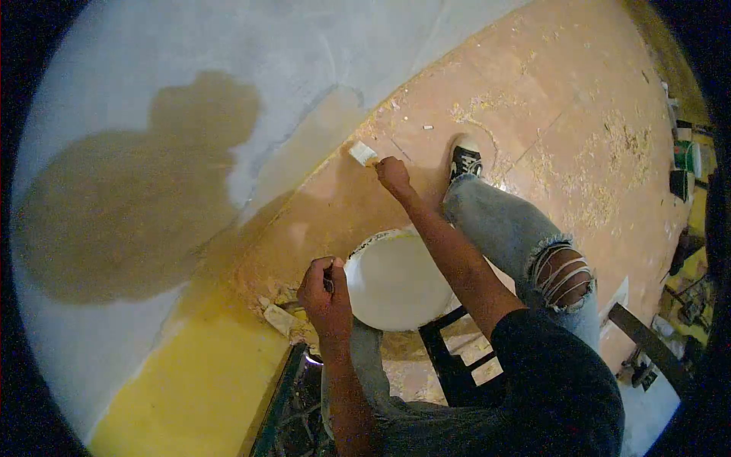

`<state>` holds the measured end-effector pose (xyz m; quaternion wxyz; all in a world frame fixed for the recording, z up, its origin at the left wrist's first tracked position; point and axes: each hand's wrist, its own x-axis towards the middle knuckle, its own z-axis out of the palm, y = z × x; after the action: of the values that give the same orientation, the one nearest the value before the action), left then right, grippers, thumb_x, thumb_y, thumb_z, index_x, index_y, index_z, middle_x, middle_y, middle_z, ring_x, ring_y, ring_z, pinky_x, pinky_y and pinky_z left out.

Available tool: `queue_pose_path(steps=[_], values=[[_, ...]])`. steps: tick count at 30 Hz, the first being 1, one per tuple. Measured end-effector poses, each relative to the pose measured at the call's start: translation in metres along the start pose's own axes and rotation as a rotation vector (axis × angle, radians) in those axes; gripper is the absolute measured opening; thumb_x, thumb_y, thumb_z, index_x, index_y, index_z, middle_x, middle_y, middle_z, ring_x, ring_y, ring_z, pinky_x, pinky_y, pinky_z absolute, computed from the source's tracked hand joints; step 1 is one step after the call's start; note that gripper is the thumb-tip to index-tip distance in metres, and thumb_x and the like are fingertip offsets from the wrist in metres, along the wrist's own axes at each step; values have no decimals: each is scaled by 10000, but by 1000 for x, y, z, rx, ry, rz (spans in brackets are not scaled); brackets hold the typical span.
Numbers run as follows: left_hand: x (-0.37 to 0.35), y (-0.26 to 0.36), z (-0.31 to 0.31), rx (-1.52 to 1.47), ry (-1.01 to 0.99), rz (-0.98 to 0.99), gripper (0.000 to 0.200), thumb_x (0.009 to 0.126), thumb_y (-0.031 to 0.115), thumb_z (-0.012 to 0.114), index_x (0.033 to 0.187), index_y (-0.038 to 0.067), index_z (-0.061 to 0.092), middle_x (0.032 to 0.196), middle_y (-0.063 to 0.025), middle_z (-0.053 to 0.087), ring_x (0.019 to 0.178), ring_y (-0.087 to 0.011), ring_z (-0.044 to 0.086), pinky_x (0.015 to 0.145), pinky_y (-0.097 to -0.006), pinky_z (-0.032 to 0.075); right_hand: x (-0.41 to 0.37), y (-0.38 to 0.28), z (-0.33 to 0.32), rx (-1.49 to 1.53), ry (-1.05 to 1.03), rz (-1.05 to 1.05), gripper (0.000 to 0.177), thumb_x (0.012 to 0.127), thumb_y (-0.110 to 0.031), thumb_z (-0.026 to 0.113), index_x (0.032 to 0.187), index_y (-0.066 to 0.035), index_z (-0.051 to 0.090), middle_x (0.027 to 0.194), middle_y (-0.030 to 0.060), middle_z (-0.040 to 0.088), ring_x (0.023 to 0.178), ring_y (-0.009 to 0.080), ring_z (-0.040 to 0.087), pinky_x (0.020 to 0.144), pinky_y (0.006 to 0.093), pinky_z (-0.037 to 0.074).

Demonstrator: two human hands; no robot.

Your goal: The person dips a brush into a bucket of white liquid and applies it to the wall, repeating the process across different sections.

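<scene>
My right hand (394,176) is closed round the handle of a paintbrush (363,153), whose pale bristles point up and left near the foot of the wall. A round white bucket (397,280) of pale paint stands between my legs, its rim streaked. Beside the bucket's left edge is my left hand (326,295), its fingers curled; whether they hold anything is too dark to tell.
The wall (289,46) is pale grey above and yellow (190,373) at lower left. Flakes litter the tan floor (563,91). A black frame (449,365) is below the bucket. My shoe (465,161) is right of the brush. Assorted items line the far right.
</scene>
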<state>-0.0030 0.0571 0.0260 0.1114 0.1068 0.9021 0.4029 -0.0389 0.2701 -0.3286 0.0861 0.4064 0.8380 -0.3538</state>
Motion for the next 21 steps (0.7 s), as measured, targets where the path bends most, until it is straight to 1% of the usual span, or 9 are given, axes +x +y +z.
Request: queue_pose_path(steps=[2, 5, 9, 11, 12, 14, 16, 18, 21], values=[[0, -2, 0, -78, -28, -119, 128, 887, 132, 602, 842, 13, 600, 726, -100, 604, 611, -180, 547, 579, -313, 453, 12, 4, 17, -173, 141, -168, 405, 889, -367, 576, 758, 4, 671, 741, 221, 658, 726, 370, 664, 648, 447, 539], [3, -4, 0, -23, -22, -31, 130, 883, 133, 608, 845, 8, 604, 729, -103, 610, 614, -186, 553, 580, -316, 456, 8, -36, -17, -47, 166, -96, 405, 896, -362, 566, 751, 5, 657, 757, 220, 659, 729, 382, 658, 657, 449, 543], [4, 5, -4, -15, -56, -72, 132, 877, 131, 615, 837, 6, 601, 716, -102, 609, 610, -188, 555, 579, -321, 455, 11, -51, -15, -56, 171, -147, 380, 901, -336, 562, 741, -1, 643, 724, 220, 643, 702, 374, 650, 636, 457, 523], [1, 4, -3, -42, -43, -45, 130, 877, 125, 614, 826, 7, 596, 696, -105, 602, 597, -196, 553, 570, -325, 450, -5, -38, -8, 59, 169, -430, 360, 904, -318, 553, 757, -1, 637, 697, 221, 620, 659, 367, 634, 610, 467, 494], [0, 4, -1, -48, -39, -50, 130, 877, 125, 614, 826, 7, 596, 696, -105, 602, 597, -196, 553, 570, -325, 450, -15, -35, -6, 52, 165, -434, 360, 904, -318, 553, 757, -1, 637, 697, 221, 620, 659, 367, 634, 610, 467, 494], [1, 4, -1, 2, -34, 30, 130, 881, 121, 608, 819, 8, 592, 683, -109, 595, 590, -202, 551, 561, -325, 443, -30, -31, 8, 257, 98, -395, 336, 908, -292, 542, 762, -3, 635, 677, 220, 598, 623, 372, 613, 590, 471, 470], [2, 2, -2, 18, -65, 6, 127, 880, 118, 609, 817, 9, 591, 683, -111, 594, 588, -203, 550, 559, -323, 441, -18, -12, 52, 134, 69, -374, 329, 910, -288, 541, 775, -6, 642, 665, 194, 609, 602, 383, 599, 587, 460, 477], [2, 0, 0, 30, -97, -14, 124, 878, 114, 610, 815, 9, 591, 684, -113, 593, 586, -205, 548, 557, -321, 439, -6, 1, 88, -45, 124, -451, 305, 902, -276, 564, 787, -5, 644, 673, 189, 622, 597, 396, 595, 586, 451, 481], [2, -3, 5, -17, -16, 42, 131, 875, 116, 615, 805, 9, 588, 677, -108, 588, 580, -200, 543, 555, -318, 434, -24, -51, 40, -29, 138, -379, 295, 895, -279, 587, 811, -3, 651, 706, 197, 640, 619, 408, 605, 610, 463, 488]])
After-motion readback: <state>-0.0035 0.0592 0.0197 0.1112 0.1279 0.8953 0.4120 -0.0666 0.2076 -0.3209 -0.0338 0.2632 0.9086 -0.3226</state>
